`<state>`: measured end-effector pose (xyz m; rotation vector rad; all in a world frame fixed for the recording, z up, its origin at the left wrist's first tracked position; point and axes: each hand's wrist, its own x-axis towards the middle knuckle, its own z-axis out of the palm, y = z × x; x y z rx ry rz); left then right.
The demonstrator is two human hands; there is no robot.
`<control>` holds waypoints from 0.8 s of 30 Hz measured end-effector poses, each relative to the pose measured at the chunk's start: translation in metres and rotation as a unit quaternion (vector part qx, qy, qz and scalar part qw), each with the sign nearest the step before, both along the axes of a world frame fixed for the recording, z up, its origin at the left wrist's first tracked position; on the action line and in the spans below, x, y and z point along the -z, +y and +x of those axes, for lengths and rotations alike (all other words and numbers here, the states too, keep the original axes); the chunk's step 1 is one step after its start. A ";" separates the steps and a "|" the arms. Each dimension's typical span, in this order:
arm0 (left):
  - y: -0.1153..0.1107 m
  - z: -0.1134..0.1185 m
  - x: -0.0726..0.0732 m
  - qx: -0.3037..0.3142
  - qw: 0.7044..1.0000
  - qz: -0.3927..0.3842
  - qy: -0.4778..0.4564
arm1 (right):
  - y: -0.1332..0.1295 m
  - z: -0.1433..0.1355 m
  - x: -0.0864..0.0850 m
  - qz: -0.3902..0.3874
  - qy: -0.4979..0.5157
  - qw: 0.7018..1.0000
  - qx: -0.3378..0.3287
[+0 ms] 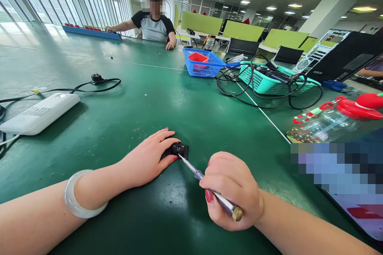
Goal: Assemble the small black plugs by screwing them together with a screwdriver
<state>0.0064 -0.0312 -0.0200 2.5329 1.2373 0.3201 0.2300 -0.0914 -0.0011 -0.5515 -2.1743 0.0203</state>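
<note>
My left hand (152, 155) grips a small black part (180, 148) on the green tabletop, thumb and fingers on its left side. The part looks like a plug or a connector block, but its exact kind is unclear. In my closed right hand (231, 189) is a screwdriver (197, 174) with a clear handle and a brass-coloured end. Its shaft slants up and to the left, and the tip touches or nearly touches the black part.
A white power bank (42, 112) and a black cable (74, 89) lie at left. Blue (205, 65) and teal (263, 79) baskets with cables stand behind. At right are a red-lidded bottle (338, 119) and a phone-like screen (356, 211). A person (155, 24) sits across by a blue rack (92, 32).
</note>
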 end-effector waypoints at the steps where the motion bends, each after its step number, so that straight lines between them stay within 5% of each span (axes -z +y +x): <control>1: 0.000 0.000 0.000 0.000 1.000 0.000 0.000 | 0.000 0.000 0.000 0.002 -0.005 1.000 -0.001; 12: 0.000 0.001 0.000 -0.002 1.000 0.001 -0.001 | -0.011 -0.010 -0.001 0.054 -0.169 0.983 0.047; 24: 0.000 0.001 0.000 0.000 1.000 0.003 0.007 | -0.015 -0.008 -0.006 0.073 -0.153 0.982 0.077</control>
